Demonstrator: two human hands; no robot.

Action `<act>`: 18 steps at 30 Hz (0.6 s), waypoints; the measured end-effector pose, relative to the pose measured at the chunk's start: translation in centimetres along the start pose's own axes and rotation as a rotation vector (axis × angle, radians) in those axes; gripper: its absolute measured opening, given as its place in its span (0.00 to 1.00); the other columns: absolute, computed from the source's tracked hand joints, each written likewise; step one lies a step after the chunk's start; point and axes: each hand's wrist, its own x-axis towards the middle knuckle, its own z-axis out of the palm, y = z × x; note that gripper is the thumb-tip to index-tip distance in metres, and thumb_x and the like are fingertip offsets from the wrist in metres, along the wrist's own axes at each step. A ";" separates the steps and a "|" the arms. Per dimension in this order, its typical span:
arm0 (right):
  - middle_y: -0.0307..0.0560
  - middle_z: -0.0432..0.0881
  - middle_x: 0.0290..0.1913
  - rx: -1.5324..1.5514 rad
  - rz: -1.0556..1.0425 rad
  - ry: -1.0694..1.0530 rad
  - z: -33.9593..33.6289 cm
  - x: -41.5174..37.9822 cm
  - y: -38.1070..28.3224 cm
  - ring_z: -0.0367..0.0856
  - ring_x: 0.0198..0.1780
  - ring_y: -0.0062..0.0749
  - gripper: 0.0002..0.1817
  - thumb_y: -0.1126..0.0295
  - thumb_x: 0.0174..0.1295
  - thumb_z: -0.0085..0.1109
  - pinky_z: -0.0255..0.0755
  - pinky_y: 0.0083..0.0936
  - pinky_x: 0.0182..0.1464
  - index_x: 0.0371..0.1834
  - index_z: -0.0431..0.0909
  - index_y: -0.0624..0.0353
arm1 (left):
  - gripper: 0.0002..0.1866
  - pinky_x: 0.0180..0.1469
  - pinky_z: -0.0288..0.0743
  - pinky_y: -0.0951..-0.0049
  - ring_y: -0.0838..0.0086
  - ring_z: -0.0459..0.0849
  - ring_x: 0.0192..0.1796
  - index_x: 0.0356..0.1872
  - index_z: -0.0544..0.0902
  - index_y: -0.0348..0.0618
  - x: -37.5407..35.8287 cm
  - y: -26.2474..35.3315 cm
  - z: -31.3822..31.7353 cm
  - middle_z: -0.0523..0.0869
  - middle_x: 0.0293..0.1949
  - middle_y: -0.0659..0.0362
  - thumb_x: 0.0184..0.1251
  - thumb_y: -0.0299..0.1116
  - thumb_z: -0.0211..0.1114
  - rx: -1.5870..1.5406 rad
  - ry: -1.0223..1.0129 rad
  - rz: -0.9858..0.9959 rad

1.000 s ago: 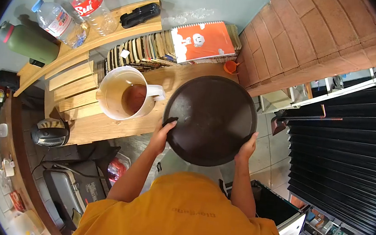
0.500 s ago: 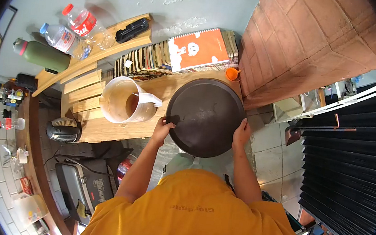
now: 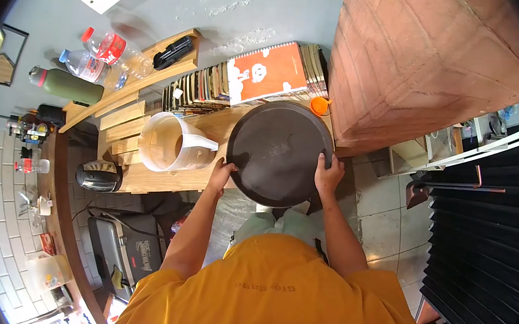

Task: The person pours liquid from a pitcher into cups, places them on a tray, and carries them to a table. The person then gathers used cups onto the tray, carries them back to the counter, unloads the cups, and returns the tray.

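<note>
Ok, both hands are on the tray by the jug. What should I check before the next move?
1. Left hand on the tray rim: ok.
2. Right hand on the rim, opposite side: ok.
3. Tray bare, nothing loose on it: ok.
4. Gap to the jug, which holds brown liquid: narrow, not touching; ok.
5. Orange cup at the far rim: touching or apart, cannot tell.
6. Tray resting on the wooden counter or lifted: cannot tell.
</note>
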 end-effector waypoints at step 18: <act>0.57 0.81 0.59 0.209 -0.023 -0.065 -5.6 -3.3 1.5 0.84 0.57 0.43 0.29 0.71 0.63 0.65 0.78 0.33 0.56 0.69 0.70 0.61 | 0.22 0.47 0.70 0.72 0.71 0.79 0.44 0.53 0.83 0.43 0.5 1.1 0.6 0.86 0.51 0.58 0.59 0.41 0.67 -0.141 -0.178 -0.018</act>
